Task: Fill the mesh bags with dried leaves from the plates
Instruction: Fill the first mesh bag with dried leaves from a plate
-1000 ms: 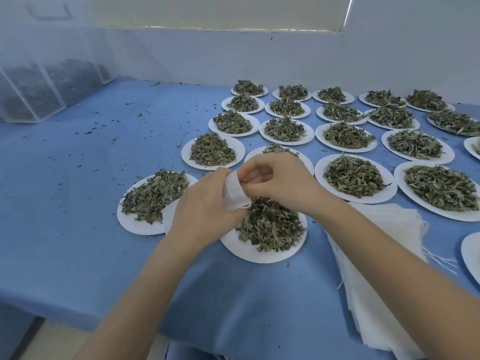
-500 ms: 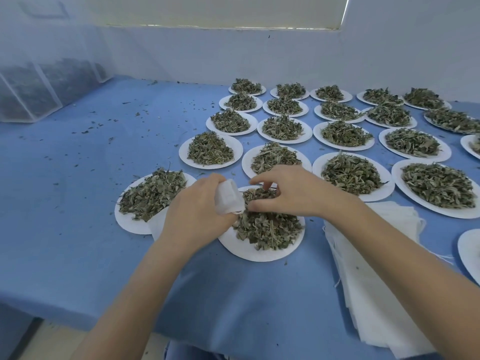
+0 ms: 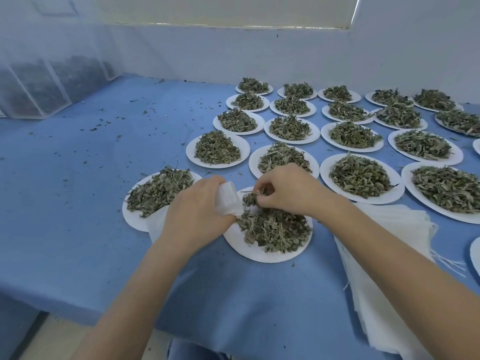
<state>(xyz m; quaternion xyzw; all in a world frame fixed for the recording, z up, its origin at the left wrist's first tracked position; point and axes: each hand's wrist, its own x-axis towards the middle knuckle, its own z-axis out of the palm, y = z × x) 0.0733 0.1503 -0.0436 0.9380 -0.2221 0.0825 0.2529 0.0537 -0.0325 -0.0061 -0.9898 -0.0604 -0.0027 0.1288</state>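
My right hand [image 3: 288, 189] has its fingers [image 3: 261, 201] pinched around a small clump of dried leaves [image 3: 250, 198], held just above the nearest plate [image 3: 262, 252] and right at the mouth of the mesh bag [image 3: 228, 198]. My left hand [image 3: 196, 213] grips that white bag, its fingers curled round it, the opening turned toward the clump. The rest of the plate's leaf pile [image 3: 275, 231] lies below. More heaped plates [image 3: 362, 178] spread across the blue surface [image 3: 78, 203], and a stack of empty bags [image 3: 384, 294] lies under my right forearm.
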